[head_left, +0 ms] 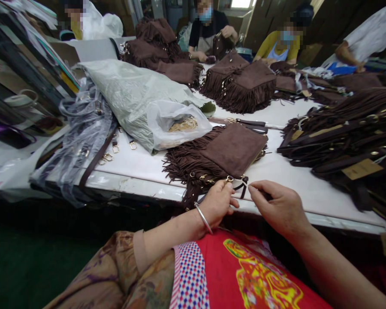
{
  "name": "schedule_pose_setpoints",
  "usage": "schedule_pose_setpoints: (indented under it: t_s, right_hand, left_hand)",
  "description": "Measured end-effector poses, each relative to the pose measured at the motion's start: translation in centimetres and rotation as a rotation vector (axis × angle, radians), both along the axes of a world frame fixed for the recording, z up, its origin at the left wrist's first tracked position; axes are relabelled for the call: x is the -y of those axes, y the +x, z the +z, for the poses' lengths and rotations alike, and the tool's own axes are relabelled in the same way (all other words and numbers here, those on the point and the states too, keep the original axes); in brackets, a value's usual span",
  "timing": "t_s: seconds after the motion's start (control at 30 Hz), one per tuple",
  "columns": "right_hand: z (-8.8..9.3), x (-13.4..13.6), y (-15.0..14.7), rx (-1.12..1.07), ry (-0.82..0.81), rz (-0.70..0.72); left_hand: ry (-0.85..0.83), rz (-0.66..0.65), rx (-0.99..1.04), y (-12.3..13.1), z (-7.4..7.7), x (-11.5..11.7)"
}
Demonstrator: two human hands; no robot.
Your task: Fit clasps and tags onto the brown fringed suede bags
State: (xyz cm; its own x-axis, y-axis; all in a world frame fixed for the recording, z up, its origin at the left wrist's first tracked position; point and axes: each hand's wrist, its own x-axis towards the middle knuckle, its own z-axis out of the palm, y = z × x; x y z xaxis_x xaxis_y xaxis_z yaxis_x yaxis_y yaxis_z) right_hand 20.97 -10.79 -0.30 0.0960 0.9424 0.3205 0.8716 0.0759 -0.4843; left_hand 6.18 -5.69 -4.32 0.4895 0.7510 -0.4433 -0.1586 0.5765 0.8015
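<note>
A brown fringed suede bag (236,148) lies flat at the front of the table, its fringe pointing left. My left hand (217,201), with a silver bangle at the wrist, pinches a gold metal ring (229,178) at the bag's near corner. Just to its right, my right hand (276,204) is closed, thumb against finger, on the end of a thin white string (242,182). The string runs toward the ring between both hands. A dark strap loop (244,189) hangs beside it over the table edge.
A plastic bag of tags and strings (183,124) stands behind the bag. Wrapped straps (83,128) and gold clasps (116,146) lie left. Stacked fringed bags (347,128) fill the right; more (244,81) lie farther back. Several people sit or stand across the table (141,165).
</note>
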Motion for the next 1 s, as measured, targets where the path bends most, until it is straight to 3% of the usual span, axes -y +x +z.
schedule_pose_setpoints:
  t_s: [0.23, 0.7, 1.0]
  right_hand:
    - [0.3, -1.0, -0.4, 0.031, -0.089, 0.018]
    - [1.9, -3.8, -0.8, 0.056, -0.271, 0.007]
    - [3.5, -4.7, -1.0, 0.215, -0.418, 0.093]
  left_hand:
    - [0.015, -0.068, 0.064, -0.9, 1.1, 0.9]
    - [0.076, -0.056, 0.016, -1.5, 1.0, 1.0]
    - [0.105, -0.066, -0.05, -1.8, 0.5, 1.0]
